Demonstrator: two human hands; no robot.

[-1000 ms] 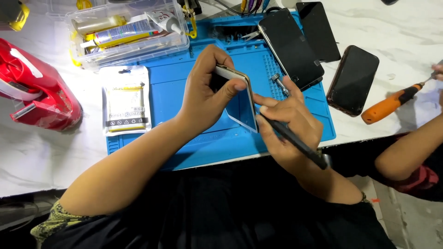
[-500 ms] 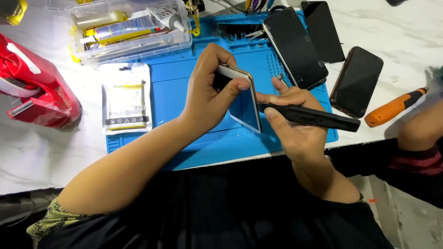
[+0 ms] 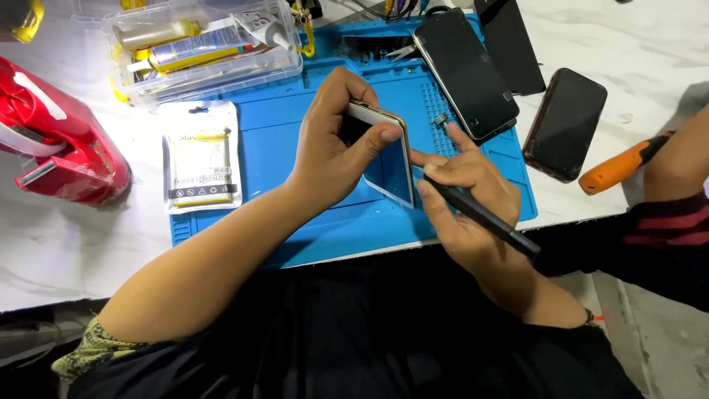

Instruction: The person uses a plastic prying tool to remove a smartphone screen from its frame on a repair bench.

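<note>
left hand (image 3: 332, 159) – fingers clamped our phone (image 3: 388, 151) on edge over the blue mat (image 3: 273, 148), steadying it | right hand (image 3: 461, 188) – fingers pinched a black tool (image 3: 480, 216) at its right side

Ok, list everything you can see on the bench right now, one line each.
phone: one, gold-edged, held tilted above the mat
black tool: one, pen-shaped, in the right hand
blue mat: one, on the white table
dark phones: three, at the mat's right end and beside it
battery packet: one, white, on the mat's left edge
clear box: one, holding tubes, top left
red device: one, far left
orange screwdriver: one, far right
another person's arm: right edge
left hand: grips the phone
right hand: holds the tool
</note>
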